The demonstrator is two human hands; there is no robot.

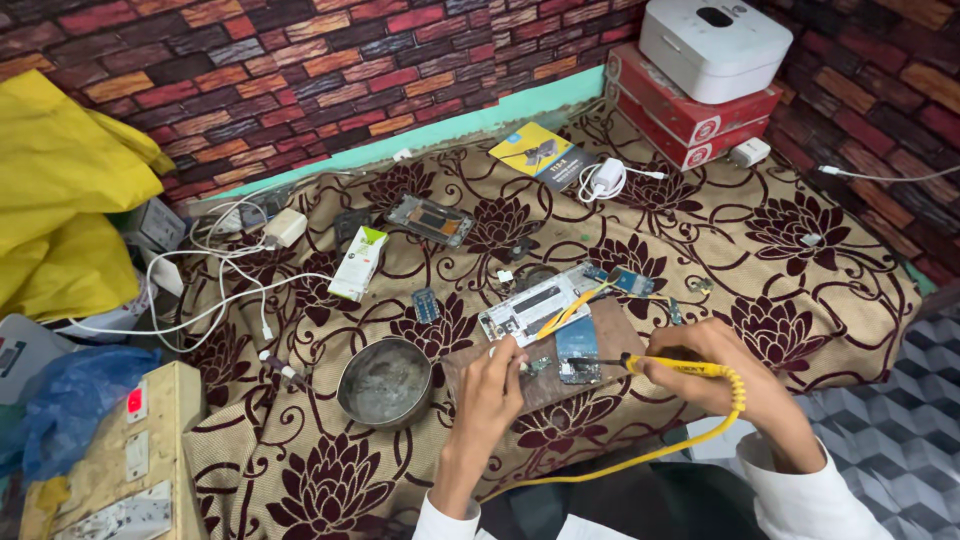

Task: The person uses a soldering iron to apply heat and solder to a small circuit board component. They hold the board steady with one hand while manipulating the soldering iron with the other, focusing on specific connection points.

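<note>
Yellow soldering iron (680, 367) gripped in the right hand (735, 385) — tip on a small circuit board (577, 352), left hand (495, 390) apparently pinching it; soldering underway — steadiness needed.

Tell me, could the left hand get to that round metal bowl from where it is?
Probably yes. The left hand rests on the wooden board, and the metal bowl sits just beside it on the cloth, with nothing between them.

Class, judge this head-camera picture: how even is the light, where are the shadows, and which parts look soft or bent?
Head view: soft, even light, no hard glare; faint shadows under the metal bowl and both hands; the right hand with the yellow soldering iron is fairly sharp; the frame edges look softer, and the brick wall lines bow slightly.
</note>
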